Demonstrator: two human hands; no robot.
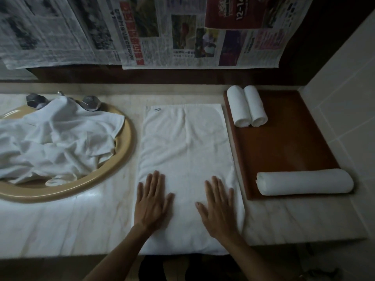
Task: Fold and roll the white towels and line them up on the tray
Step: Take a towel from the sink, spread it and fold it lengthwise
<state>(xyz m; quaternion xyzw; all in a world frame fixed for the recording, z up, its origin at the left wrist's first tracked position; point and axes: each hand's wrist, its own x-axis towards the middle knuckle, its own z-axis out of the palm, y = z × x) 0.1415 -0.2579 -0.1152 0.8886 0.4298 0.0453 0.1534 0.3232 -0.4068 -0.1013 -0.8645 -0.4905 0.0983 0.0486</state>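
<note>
On the far left of the pale marble counter (67, 226), a tan oval sink (121, 159) holds a loose heap of unfolded white towels (52, 145), crumpled and spilling up over the back rim. Two faceted metal tap handles (90, 103) poke out just behind the heap, partly covered by cloth.

Moving to the middle, one white towel (184, 142) lies folded into a long flat strip, running from the back of the counter to its front edge, where the near end hangs slightly over. A small tag sits at its far left corner. Both hands rest palm-down on the near part of this strip. The left hand (153, 201) lies flat with its fingers straight and slightly spread, thumb out to the side. The right hand (220, 207) lies the same way, flat, fingers extended and a little apart, close to the towel's right edge. Neither hand grips the cloth; they press on top of it.

Just beside the towel to the right sits a brown tray (284, 147), touching the tiled side wall (345, 98). At its far left corner two rolled towels (246, 106) lie side by side, touching, their ends pointing toward me. Along the tray's near edge a third rolled towel (304, 181) lies crosswise, well apart from the pair.

Across the back, sheets of newspaper (162, 31) hang over the dark wall above the counter.
</note>
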